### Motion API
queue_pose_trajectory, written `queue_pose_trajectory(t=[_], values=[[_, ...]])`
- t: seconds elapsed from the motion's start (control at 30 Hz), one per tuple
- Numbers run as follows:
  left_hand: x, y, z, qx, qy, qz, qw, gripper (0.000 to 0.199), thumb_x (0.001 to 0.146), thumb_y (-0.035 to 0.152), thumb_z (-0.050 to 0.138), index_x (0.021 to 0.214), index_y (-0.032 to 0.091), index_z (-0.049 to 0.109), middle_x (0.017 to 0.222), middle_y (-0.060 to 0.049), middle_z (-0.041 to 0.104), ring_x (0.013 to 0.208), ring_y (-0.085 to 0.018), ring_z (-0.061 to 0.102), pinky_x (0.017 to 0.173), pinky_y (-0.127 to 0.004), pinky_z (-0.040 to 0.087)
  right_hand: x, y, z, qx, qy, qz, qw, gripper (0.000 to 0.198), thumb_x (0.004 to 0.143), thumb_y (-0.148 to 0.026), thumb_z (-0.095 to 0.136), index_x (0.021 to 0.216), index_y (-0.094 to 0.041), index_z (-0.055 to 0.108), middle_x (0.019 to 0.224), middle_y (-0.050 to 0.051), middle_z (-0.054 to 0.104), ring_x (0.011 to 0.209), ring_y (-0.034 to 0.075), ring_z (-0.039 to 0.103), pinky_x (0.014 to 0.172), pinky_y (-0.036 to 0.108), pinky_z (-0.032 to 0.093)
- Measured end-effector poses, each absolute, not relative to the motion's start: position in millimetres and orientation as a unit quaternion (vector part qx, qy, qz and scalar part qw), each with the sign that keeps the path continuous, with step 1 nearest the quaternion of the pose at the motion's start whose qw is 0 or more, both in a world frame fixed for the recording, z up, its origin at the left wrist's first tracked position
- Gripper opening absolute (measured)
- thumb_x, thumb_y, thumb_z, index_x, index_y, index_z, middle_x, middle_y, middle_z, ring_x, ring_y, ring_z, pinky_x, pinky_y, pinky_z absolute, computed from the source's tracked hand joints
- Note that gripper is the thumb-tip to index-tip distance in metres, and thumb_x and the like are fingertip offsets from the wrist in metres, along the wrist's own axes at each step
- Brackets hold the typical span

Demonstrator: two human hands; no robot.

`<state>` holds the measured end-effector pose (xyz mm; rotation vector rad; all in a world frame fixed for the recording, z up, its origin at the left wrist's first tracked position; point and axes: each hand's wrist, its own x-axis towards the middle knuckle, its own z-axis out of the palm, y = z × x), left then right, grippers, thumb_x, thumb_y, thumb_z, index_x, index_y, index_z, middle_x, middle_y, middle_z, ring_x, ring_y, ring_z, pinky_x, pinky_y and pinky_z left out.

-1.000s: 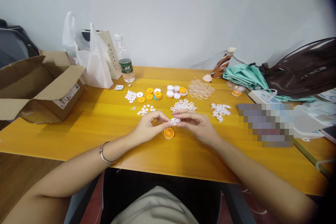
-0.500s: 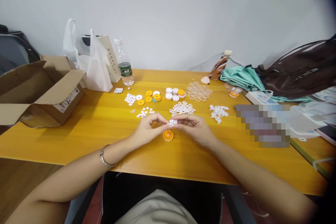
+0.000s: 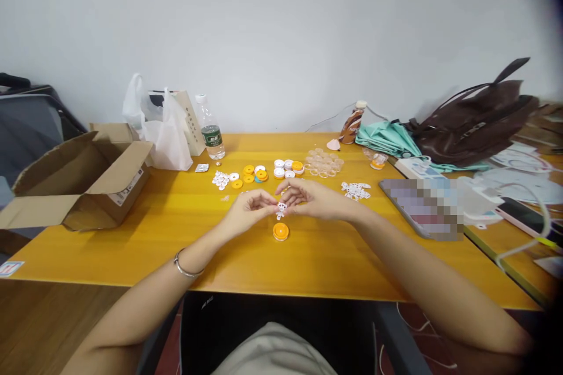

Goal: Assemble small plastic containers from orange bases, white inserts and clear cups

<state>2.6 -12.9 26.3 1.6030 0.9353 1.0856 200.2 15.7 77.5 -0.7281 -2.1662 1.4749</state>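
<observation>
Between my two hands is a small white openwork plastic piece (image 3: pixel 280 211). My left hand (image 3: pixel 251 211) pinches its left side with thumb and fingertips. My right hand (image 3: pixel 313 199) has its thumb at the piece's right side, with the fingers curled above it. Just below, on the table, lies an orange round part (image 3: pixel 280 231) with a pale rim. Behind my right hand, the pile of white openwork pieces is mostly hidden. Another pile of white openwork pieces (image 3: pixel 356 190) lies to the right.
Orange and white discs (image 3: pixel 248 170), stacked white and orange wheels (image 3: pixel 288 167) and clear rings (image 3: pixel 323 162) lie farther back. A cardboard box (image 3: pixel 88 181) and water bottle (image 3: pixel 213 135) stand left. To the right are a brown bottle (image 3: pixel 353 123), phone (image 3: pixel 391 199) and brown bag (image 3: pixel 475 123).
The white piece has turned from lying sideways to more upright between my fingers. My right hand has shifted over it, its fingers lifted higher. The whole view has also shifted somewhat.
</observation>
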Motion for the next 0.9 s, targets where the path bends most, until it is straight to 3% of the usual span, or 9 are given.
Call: queue_pose_trajectory(t=[0.1,0.27,0.57,0.8,0.9], values=[[1,-12,26,0.645,0.393,0.449,0.478,0.024,0.07,0.032,0.07,0.076,0.012,0.059,0.075,-0.004,0.068,0.068,-0.012,0.063,0.071,-0.027,0.049,195,16,76,-0.275,-0.761,0.531,0.252,0.028,0.069,-0.023,0.068,0.09,-0.02,0.05,0.079,0.0,0.068,0.074,0.012,0.064,0.072,0.029,0.05],[-1,-12,28,0.633,0.393,0.461,0.482,0.025,0.07,0.034,0.07,0.075,0.012,0.059,0.074,-0.005,0.069,0.069,-0.013,0.064,0.072,-0.028,0.05,191,17,65,-0.309,-0.728,0.536,0.297,0.02,0.065,-0.027,0.071,0.077,-0.016,0.059,0.073,0.001,0.066,0.072,0.013,0.063,0.074,0.03,0.05],[1,-15,28,0.637,0.399,0.457,0.475,0.025,0.069,0.034,0.07,0.074,0.012,0.059,0.073,-0.004,0.068,0.069,-0.013,0.064,0.071,-0.028,0.05,182,1,33,-0.348,-0.612,0.561,0.435,0.029,0.06,-0.035,0.075,0.081,-0.018,0.065,0.083,0.002,0.069,0.079,0.015,0.065,0.085,0.035,0.049],[1,-14,26,0.643,0.349,0.442,0.518,0.031,0.072,0.034,0.068,0.093,0.013,0.057,0.079,-0.004,0.067,0.073,-0.013,0.065,0.076,-0.029,0.051,183,-2,30,-0.358,-0.597,0.567,0.441,0.037,0.057,-0.031,0.077,0.085,-0.02,0.054,0.077,-0.001,0.066,0.075,0.014,0.065,0.083,0.035,0.049],[2,-14,23,0.671,0.352,0.426,0.494,0.031,0.073,0.035,0.067,0.091,0.012,0.061,0.08,-0.006,0.068,0.073,-0.014,0.065,0.076,-0.03,0.052,182,-8,27,-0.353,-0.591,0.572,0.447,0.043,0.056,-0.031,0.078,0.084,-0.022,0.047,0.075,-0.002,0.067,0.075,0.015,0.066,0.082,0.035,0.049]])
